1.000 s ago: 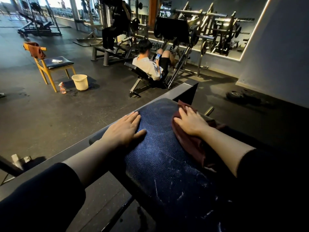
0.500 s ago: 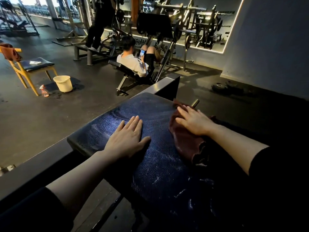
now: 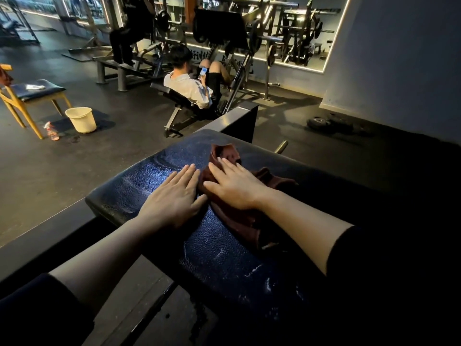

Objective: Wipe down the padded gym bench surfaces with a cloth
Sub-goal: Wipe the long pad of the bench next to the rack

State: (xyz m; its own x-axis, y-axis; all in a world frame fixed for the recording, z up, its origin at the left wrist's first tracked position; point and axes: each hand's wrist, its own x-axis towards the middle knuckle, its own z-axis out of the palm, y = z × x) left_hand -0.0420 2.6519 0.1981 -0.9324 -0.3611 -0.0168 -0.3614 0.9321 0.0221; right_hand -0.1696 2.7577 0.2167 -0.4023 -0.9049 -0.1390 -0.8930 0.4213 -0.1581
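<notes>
A dark blue padded bench (image 3: pixel 139 186) with a glossy, scuffed surface stretches away from me in the middle of the view. A dark red cloth (image 3: pixel 239 221) lies crumpled on its right half. My right hand (image 3: pixel 234 186) presses flat on the cloth with straight fingers. My left hand (image 3: pixel 174 196) rests flat on the bare pad just left of the cloth, its thumb touching the cloth's edge. Both forearms reach in from the bottom.
A black metal frame bar (image 3: pixel 239 116) runs along the bench's left side. On the floor at left stand a cream bucket (image 3: pixel 81 119), a spray bottle (image 3: pixel 51 131) and a wooden chair (image 3: pixel 30 96). A person (image 3: pixel 192 88) sits at a leg-press machine beyond. Weight plates (image 3: pixel 321 122) lie at right.
My right hand slid the cloth leftward across the pad toward my left hand. The two hands now lie side by side. The view shifted a little to the left.
</notes>
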